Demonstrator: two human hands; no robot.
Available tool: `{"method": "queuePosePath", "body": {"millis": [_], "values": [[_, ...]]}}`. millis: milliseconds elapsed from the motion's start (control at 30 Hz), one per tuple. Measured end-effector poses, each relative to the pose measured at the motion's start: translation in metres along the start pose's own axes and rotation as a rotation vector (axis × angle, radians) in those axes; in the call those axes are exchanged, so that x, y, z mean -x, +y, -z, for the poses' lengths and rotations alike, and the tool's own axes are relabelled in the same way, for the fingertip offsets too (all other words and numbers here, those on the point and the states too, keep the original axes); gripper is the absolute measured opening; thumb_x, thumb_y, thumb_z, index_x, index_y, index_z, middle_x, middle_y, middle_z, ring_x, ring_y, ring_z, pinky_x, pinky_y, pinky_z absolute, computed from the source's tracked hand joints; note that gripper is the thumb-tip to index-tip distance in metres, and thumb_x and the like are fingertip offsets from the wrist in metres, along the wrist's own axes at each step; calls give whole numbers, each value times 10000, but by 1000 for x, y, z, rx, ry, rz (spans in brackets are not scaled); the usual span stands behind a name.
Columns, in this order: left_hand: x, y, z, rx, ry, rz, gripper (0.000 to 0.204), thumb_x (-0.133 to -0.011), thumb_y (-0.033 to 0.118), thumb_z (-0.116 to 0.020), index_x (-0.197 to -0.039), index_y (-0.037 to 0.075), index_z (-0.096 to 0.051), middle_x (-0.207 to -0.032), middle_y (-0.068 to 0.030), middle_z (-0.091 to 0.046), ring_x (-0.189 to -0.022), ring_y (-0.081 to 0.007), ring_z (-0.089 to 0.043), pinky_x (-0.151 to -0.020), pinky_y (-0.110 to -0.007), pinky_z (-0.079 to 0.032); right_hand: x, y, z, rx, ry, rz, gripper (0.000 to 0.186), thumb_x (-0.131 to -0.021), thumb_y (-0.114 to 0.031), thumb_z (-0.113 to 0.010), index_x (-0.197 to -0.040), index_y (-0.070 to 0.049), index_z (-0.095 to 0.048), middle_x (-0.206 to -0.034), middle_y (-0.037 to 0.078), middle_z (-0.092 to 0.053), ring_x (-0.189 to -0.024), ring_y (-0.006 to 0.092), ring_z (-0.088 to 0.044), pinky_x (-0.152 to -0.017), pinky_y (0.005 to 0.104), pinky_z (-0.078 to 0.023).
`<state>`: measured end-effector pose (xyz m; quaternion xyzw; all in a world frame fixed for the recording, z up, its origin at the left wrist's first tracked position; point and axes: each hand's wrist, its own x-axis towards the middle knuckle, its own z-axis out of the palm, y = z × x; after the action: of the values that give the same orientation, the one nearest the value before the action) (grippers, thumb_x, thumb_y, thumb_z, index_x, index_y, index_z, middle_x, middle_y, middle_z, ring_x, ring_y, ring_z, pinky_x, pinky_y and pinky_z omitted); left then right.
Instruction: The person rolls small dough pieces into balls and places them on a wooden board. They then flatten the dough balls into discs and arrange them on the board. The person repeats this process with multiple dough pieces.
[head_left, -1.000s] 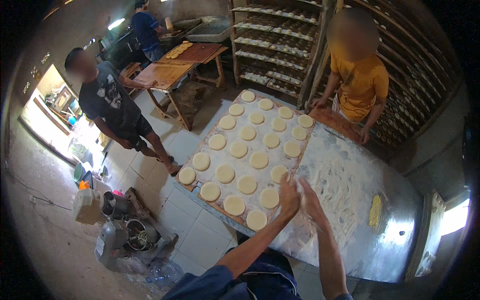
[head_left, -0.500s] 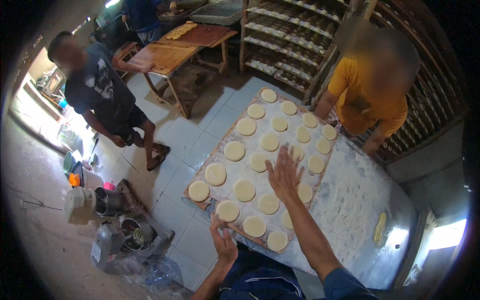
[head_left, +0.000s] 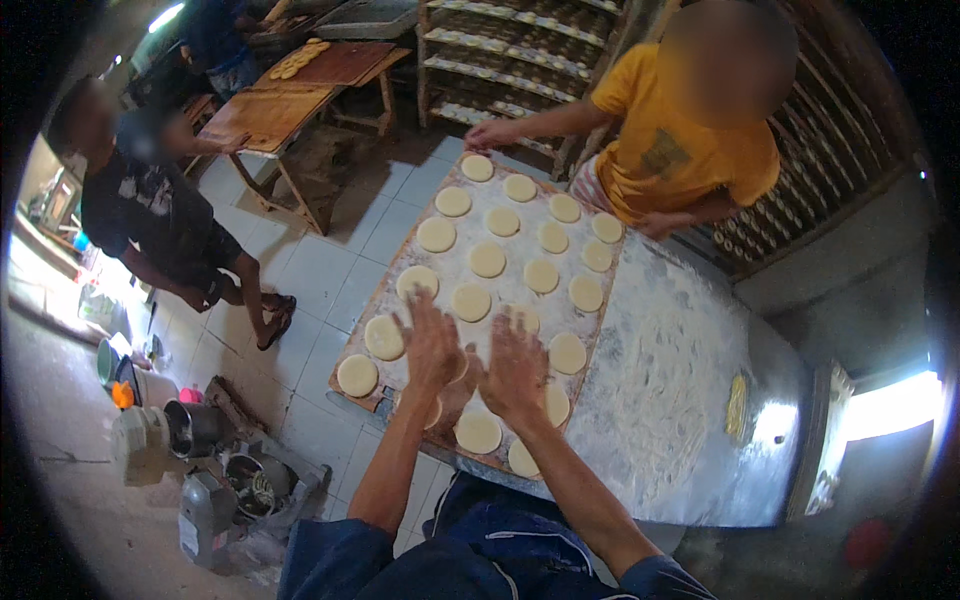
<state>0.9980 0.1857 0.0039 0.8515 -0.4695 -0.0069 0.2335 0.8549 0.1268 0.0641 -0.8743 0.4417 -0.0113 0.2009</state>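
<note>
A floured board bears dough discs beneath left hand and right hand.

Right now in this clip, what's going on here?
A person has the left hand and right hand spread open, palms down, over flat dough rounds set out on a floured board; whether the palms press on the dough is hard to tell. The board lies on a metal table. Across it, someone in an orange shirt has one hand near the board's far corner. At left, another person in dark clothes stands by a wooden table.
</note>
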Motion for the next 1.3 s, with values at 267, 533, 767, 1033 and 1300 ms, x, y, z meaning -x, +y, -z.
{"method": "queuePosePath", "body": {"millis": [267,533,767,1033,1300], "values": [[111,66,10,1131,-8,186,530,-1048,198,-489,-1492,-83,-420,-1535,-250,-463,-1463,-374,-411,-1215,-454,-302,70,79,-23,-755,306,277,816,-1066,-573,-356,-1630,-2,-211,-1716,182,-179,-1593,373,-101,-1280,516,-67],[181,353,-45,1012,-350,-424,714,-1059,404,-468,-1621,18,-255,-1706,-245,-136,-1587,-428,-44,-1266,-536,-51,190,257,30,-1872,435,-100,884,-1068,-672,-172,-1651,-12,-105,-1733,97,-137,-1594,259,-77,-1284,426,-41],[181,436,-131,1523,-567,-234,721,-1115,488,-267,-1654,34,-117,-1729,-207,-42,-1599,-364,40,-1268,-496,26,227,311,88,-1670,486,-117,982,-1003,-779,-157,-1660,-51,-105,-1740,92,-102,-1599,242,-69,-1283,436,5],[165,479,-132,1229,-241,-463,762,-1083,492,-356,-1630,-15,-200,-1726,-188,-108,-1597,-357,-50,-1273,-509,-12,254,373,109,-1528,198,58,1064,-957,-820,-83,-1650,-12,-89,-1735,117,-62,-1597,287,-33,-1283,435,-5],[195,510,-118,762,26,-552,650,-1078,444,-363,-1592,47,-330,-1675,-198,-270,-1581,-399,-145,-1243,-619,9,281,412,129,-1963,-56,-80,994,-1000,-784,-117,-1645,-32,-194,-1693,148,-253,-1580,279,-170,-1284,427,-62]]}}
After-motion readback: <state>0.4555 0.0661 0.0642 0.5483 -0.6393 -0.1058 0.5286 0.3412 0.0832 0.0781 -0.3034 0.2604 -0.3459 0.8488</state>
